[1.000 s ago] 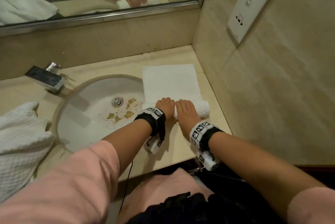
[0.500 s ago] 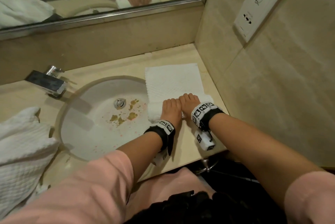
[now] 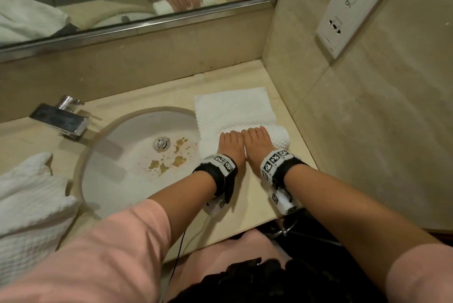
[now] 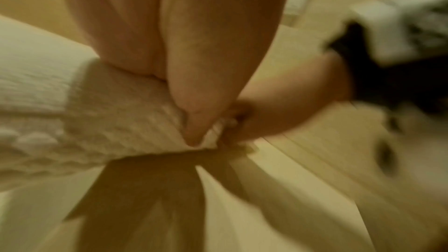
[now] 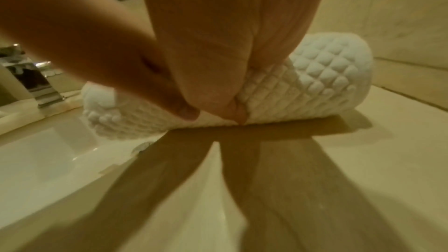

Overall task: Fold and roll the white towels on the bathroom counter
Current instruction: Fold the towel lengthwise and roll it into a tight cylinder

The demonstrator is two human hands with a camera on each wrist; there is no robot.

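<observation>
While side by side, left hand (image 3: 230, 147) and right hand (image 3: 257, 142) palms down, fingers seemingly curled over towel roll (image 3: 279, 138).

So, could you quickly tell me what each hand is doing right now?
Left hand: fingers curled over the rolled part of the towel, gripping it.
Right hand: the same, beside the left.

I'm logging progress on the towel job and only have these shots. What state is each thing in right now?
Towel: partly rolled, far part flat on the counter.
Left hand: on the roll, fingers over it, thumb tucked at its near side.
Right hand: on the roll beside the left, same grip.
Second towel: loose heap, left of the sink.
Sink: no water standing, brown flecks near the drain.
Faucet: not running.
</observation>
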